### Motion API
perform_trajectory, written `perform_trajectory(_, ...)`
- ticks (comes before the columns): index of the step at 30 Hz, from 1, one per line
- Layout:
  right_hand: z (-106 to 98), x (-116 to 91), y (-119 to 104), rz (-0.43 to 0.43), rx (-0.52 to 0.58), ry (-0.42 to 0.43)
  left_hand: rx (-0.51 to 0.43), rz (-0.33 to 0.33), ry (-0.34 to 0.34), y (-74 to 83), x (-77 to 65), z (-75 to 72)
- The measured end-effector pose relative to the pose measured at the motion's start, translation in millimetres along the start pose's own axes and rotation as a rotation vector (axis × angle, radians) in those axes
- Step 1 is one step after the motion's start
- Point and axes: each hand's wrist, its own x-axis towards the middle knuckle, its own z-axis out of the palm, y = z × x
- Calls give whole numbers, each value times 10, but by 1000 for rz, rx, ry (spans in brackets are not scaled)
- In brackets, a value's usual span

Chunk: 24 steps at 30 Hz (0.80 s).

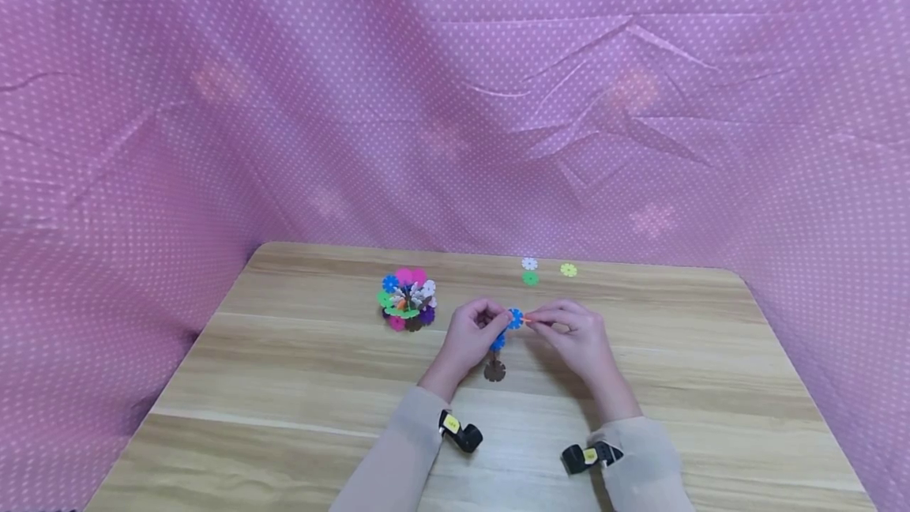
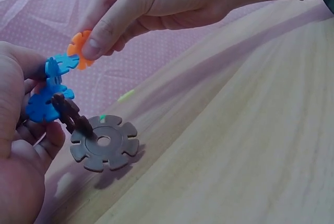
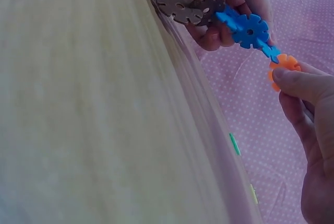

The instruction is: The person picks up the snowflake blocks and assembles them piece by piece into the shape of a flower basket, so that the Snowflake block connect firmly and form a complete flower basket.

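My left hand (image 1: 468, 336) grips a short chain of slotted snowflake discs by its blue discs (image 3: 250, 32). Two brown discs hang from the near end of it, the outer brown disc (image 2: 119, 151) lowest, close over the table. Between the thumb and fingers of my right hand (image 1: 580, 338) an orange snowflake disc (image 2: 78, 45) is pinched. Its edge meets the slotted edge of the end blue disc (image 1: 515, 318), set at an angle to it. My left fingers partly hide the middle of the chain in the head view.
A built-up cluster of multicoloured discs (image 1: 407, 300) sits left of my hands on the wooden table (image 1: 298, 385). Toward the back edge lie a white disc (image 1: 529, 263), a green disc (image 1: 530, 278) and a yellow disc (image 1: 569, 269). Pink dotted cloth (image 1: 455, 141) hangs behind.
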Motion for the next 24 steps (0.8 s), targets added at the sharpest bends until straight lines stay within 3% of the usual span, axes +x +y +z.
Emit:
perform_trajectory(15, 52, 5, -9, -22, 17, 17, -29, 8, -16, 13, 3, -20)
perform_trajectory(24, 27, -11, -25, 101, 28, -39, -11, -13, 6, 39, -2, 1)
